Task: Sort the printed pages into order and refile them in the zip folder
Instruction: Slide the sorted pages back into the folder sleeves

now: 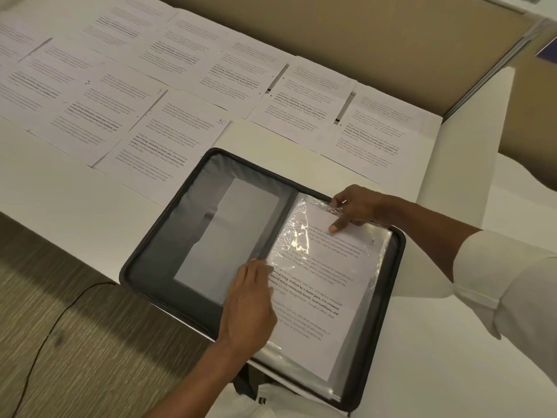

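The black zip folder (156,245) lies open on the white table near its front edge. Its right half holds clear plastic sleeves, and a printed page (319,285) marked 1 sits partly inside the top sleeve (289,236). My right hand (352,206) pinches the sleeve's crinkled top edge, one finger pointing down onto the page. My left hand (248,303) lies flat on the page's left edge by the folder's spine. Several other printed pages (168,137) are spread in rows across the table behind the folder; one carries a handwritten 10 (222,122).
A beige partition wall (361,34) runs along the table's far side. The table (60,188) ends at the lower left, where carpet (90,342) and a thin black cable (57,324) show. The folder's left inner panel has a grey pocket (229,242).
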Demonstrator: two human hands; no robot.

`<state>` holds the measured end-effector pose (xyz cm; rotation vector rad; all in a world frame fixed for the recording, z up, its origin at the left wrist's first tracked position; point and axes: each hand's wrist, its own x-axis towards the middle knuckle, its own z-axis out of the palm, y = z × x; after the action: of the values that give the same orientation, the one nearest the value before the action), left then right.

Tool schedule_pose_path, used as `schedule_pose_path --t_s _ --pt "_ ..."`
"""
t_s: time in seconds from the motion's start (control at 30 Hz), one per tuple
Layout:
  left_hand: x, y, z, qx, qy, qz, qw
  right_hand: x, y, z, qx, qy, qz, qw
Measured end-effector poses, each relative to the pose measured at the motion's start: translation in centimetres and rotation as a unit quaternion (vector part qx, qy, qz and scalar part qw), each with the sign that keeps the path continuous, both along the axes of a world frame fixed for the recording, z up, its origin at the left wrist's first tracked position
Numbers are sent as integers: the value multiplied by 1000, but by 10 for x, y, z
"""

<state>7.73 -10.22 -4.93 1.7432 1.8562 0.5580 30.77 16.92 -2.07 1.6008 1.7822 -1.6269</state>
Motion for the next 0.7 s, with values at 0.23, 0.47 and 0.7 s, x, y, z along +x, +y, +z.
schedule_pose_path --t_s 0.23,0.47,0.7 --pt "-24 15 -4 -20 -38 7 999 -1 -4 0 -29 21 25 999" --pt "-30 18 -10 -14 -24 -8 1000 -8 -7 0 -33 29 35 998" --pt "-26 16 -7 -10 -17 -10 1000 -11 -7 4 -9 -13 19 1000"
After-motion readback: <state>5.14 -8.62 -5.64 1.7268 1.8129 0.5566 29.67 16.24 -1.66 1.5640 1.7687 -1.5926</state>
